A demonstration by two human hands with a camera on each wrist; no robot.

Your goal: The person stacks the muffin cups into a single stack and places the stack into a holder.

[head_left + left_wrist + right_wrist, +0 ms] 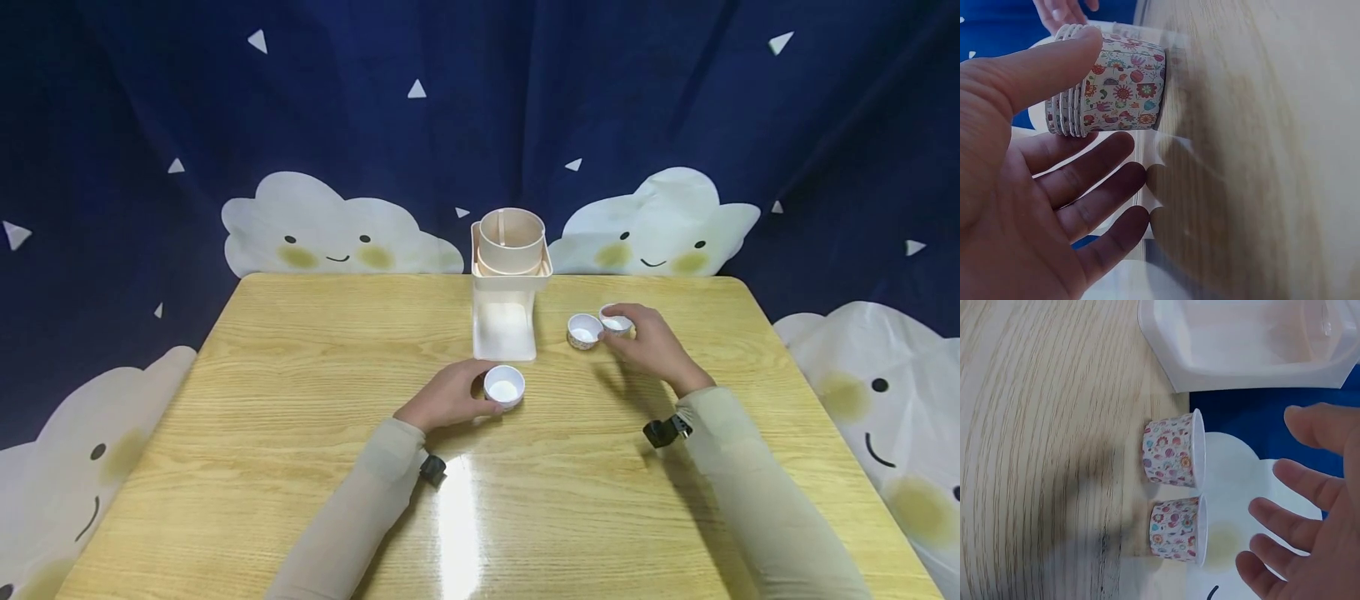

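Note:
My left hand grips a stack of floral-print paper baking cups between thumb and index finger. Several rims nest together, and the stack stands on the table; the other fingers spread beside it. Farther right, my right hand hovers by two single cups of the same print, its fingers apart from them in the right wrist view. One cup stands closer to the cream plastic holder; the other cup stands beside it, partly covered by my right fingers in the head view.
The cream plastic holder, with a round cylinder on top, stands at the table's back middle. Behind the wooden table hangs a dark blue curtain with white clouds and triangles.

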